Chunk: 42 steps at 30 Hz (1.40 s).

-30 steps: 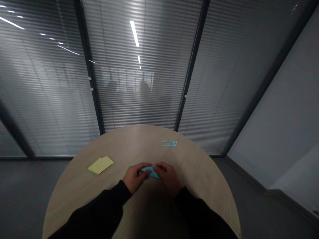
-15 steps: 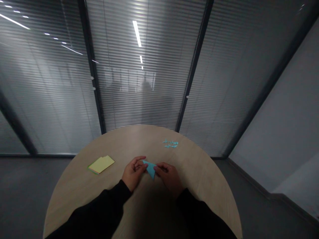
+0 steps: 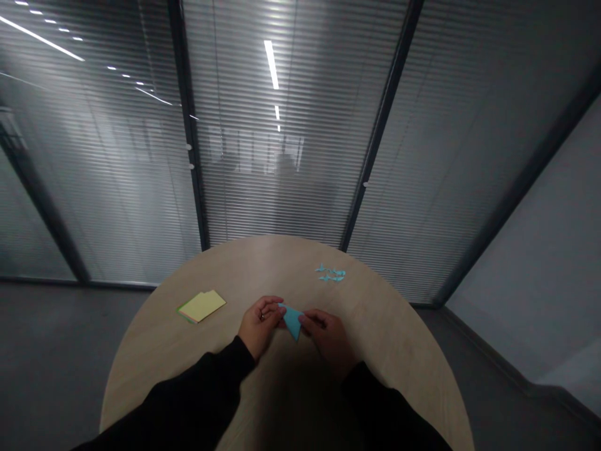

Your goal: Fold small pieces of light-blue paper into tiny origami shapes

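Observation:
Between my two hands is a piece of blue paper [image 3: 293, 322], folded to a triangle with one point toward me. My left hand [image 3: 259, 326] pinches its left corner between thumb and fingers. At the right corner, my right hand [image 3: 328, 338] grips the paper with thumb and forefinger. Both hands are just over the table, and the undersides of the fingers are hidden. Farther back and to the right lie several small folded blue paper pieces [image 3: 331, 274], too small to make out in detail.
A stack of paper sheets [image 3: 203, 307], yellow on top with a green edge showing, lies on the left of the round wooden table [image 3: 263, 263]. Behind the table stands a glass partition with blinds [image 3: 282, 207]. A plain wall [image 3: 539, 250] rises on the right.
The whole view has shifted, so the table and hands appear slightly farther right. Both hands keep their hold on the blue paper, whose shape looks much the same.

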{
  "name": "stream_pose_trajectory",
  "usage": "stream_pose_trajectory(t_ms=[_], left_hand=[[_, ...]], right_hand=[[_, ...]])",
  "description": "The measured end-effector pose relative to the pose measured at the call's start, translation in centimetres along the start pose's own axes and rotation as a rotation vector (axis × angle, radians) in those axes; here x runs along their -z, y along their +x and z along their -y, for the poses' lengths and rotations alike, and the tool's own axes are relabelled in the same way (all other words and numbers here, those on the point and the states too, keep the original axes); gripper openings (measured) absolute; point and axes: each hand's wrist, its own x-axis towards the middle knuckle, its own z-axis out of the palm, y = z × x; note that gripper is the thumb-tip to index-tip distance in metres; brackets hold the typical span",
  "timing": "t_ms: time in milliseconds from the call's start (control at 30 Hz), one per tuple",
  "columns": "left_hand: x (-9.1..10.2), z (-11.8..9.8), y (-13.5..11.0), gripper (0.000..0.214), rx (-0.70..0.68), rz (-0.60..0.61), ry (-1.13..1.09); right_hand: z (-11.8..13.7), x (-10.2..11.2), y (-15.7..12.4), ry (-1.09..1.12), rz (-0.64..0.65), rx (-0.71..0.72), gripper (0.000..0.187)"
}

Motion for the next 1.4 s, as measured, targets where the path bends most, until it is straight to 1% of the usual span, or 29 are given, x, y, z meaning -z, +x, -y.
stream_pose_trajectory(t_ms=[133, 333, 400, 467, 500, 567, 667, 767, 967, 1100, 1300, 1333, 1400], left_hand=[[0.2, 0.1, 0.1, 0.045, -0.029, -0.023, -0.02], [0.6, 0.0, 0.3, 0.043, -0.086, -0.092, 0.034], [0.5, -0.1, 0.3, 0.049, -0.057, -0.077, 0.013], [0.4, -0.1, 0.2, 0.058, 0.019, -0.018, -0.007], [0.3, -0.1, 0.1, 0.06, 0.058, 0.013, -0.007], [0.2, -0.1, 0.0, 0.055, 0.101, 0.036, 0.006], [0.1, -0.2, -0.2, 0.048, 0.089, -0.015, 0.028], [0.0, -0.3, -0.3, 0.046, 0.076, -0.048, 0.025], [-0.1, -0.2, -0.2, 0.055, 0.138, 0.064, -0.058], [0.0, 0.0, 0.0, 0.05, 0.119, 0.049, -0.053], [0.0, -0.1, 0.0, 0.045, 0.123, -0.003, -0.053], [-0.1, -0.2, -0.1, 0.045, 0.126, 0.002, -0.056], [-0.2, -0.3, -0.2, 0.044, 0.15, 0.051, -0.058]], right_hand=[[0.4, 0.1, -0.1, 0.009, 0.002, -0.013, 0.031], [0.9, -0.2, -0.3, 0.014, 0.023, -0.021, 0.032], [0.9, -0.2, -0.3, 0.019, 0.021, -0.02, 0.032], [0.9, -0.3, -0.3, 0.026, 0.016, -0.024, 0.032], [0.9, -0.3, -0.4, 0.029, 0.014, -0.024, 0.032], [1.0, -0.3, -0.4, 0.04, 0.011, -0.026, 0.031], [1.1, -0.4, -0.5, 0.061, 0.016, -0.038, 0.03], [0.9, -0.4, -0.5, 0.074, 0.04, -0.039, 0.028], [0.7, -0.2, -0.3, 0.075, 0.007, -0.015, 0.028], [0.8, -0.2, -0.4, 0.058, 0.021, 0.001, 0.029], [0.7, -0.2, -0.4, 0.047, 0.025, -0.021, 0.03], [0.7, -0.2, -0.4, 0.046, 0.022, -0.02, 0.03], [0.8, -0.2, -0.4, 0.042, 0.009, -0.018, 0.03]])
